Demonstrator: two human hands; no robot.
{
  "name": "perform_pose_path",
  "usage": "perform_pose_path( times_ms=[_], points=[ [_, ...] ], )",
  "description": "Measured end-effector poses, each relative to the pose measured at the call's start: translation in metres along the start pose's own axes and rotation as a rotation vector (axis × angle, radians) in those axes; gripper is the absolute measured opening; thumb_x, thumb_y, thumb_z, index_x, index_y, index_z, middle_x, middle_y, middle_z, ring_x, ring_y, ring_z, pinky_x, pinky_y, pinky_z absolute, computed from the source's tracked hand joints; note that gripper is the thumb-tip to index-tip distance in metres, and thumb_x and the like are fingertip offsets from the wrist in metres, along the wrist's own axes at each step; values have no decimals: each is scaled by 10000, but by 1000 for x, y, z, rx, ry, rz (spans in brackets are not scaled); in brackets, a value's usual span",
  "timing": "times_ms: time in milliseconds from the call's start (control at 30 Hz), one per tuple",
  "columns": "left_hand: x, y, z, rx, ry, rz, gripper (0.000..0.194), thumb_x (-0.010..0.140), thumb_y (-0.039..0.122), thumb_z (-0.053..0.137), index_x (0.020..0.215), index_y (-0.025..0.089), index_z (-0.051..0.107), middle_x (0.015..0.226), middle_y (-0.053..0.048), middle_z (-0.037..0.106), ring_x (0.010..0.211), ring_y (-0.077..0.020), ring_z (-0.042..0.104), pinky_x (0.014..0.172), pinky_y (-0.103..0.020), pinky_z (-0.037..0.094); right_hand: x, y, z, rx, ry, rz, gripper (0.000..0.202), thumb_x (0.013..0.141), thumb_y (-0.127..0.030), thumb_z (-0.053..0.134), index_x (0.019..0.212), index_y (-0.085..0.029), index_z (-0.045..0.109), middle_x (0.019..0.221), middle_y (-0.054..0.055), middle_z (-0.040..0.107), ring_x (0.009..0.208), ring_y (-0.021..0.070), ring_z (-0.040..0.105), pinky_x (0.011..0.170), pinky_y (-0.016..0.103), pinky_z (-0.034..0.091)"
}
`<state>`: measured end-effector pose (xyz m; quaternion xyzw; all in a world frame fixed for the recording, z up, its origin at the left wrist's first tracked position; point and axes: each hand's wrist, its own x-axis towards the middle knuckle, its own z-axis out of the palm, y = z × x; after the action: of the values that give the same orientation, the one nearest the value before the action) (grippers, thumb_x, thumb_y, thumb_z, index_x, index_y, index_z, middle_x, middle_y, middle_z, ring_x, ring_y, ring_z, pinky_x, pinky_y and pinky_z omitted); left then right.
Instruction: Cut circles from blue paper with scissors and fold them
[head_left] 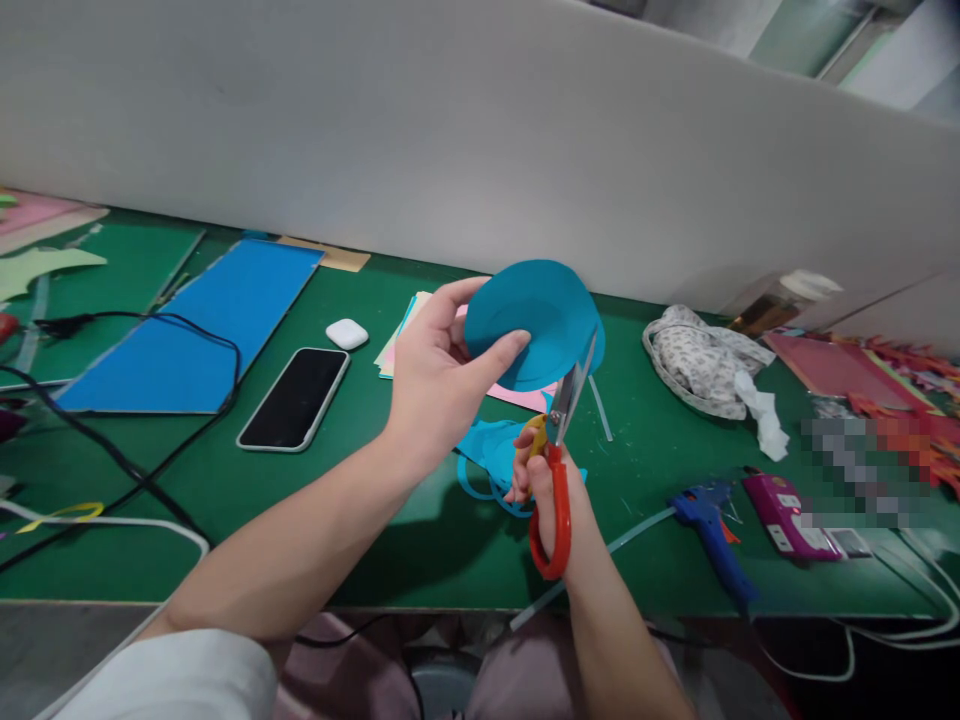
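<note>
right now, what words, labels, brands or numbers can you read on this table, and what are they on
No text is readable.
Magenta power strip: marks too small to read.
Blue glue gun: no legible lettering.
Phone: dark screen, no text visible.
Pixelated patch, right: unreadable.

Left hand [457, 375]: ungloved; fingers and thumb uncovered, thumbnail short. Forearm behind it bare from wrist to about the elbow.

Right hand [546, 490]: ungloved, smaller in view, partly hidden; forearm behind it likewise bare, down to the lower edge of the view.

Sleeve [199, 685], one: white, plain, loose, wide at the opening, softly rounded hem; found well behind the left hand, near the elbow.

Legwear [517, 675], dusty pink-mauve, matte cloth, softly creased; two portions, below and behind both hands. Exact cut cannot be told.
</note>
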<state>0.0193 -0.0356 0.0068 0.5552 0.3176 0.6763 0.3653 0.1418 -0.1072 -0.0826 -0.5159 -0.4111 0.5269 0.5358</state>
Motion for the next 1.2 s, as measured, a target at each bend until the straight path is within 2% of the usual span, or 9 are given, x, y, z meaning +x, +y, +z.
perform_pose_path(
  times_ms=[167,433,567,800,1200],
  points=[
    [-1,0,0,9,4,8,356,710,170,743,1033,224,602,857,0,692,737,-142,684,612,-237,597,-4,-3,2,-6,8,-69,415,699,-594,658,878,-223,600,623,-42,449,488,97,441,470,257,435],
    [-5,1,3,37,34,35,340,714,171,740,1024,221,609,850,3,687,728,-136,673,610,-236,589,-5,-6,3,-54,21,-76,450,703,-624,645,896,-221,593,637,-44,442,517,106,440,522,288,479],
    [-7,1,3,62,23,27,343,721,171,739,1033,226,606,866,-1,684,747,-149,674,621,-256,591,-7,-9,4,-41,15,-117,396,750,-573,628,918,-217,586,652,-38,452,534,107,452,544,286,484],
    [-7,3,3,53,18,10,331,721,161,737,1020,219,608,852,3,688,724,-138,672,598,-237,591,-10,-14,6,4,22,-70,310,772,-495,616,922,-227,571,666,-45,439,525,99,436,510,262,482],
    [-4,0,1,26,-4,28,358,717,154,741,1039,225,602,871,0,694,744,-144,684,622,-242,600,-10,-11,8,12,47,-64,318,762,-512,605,903,-231,550,636,-70,411,487,81,415,468,238,456]
  ],
)
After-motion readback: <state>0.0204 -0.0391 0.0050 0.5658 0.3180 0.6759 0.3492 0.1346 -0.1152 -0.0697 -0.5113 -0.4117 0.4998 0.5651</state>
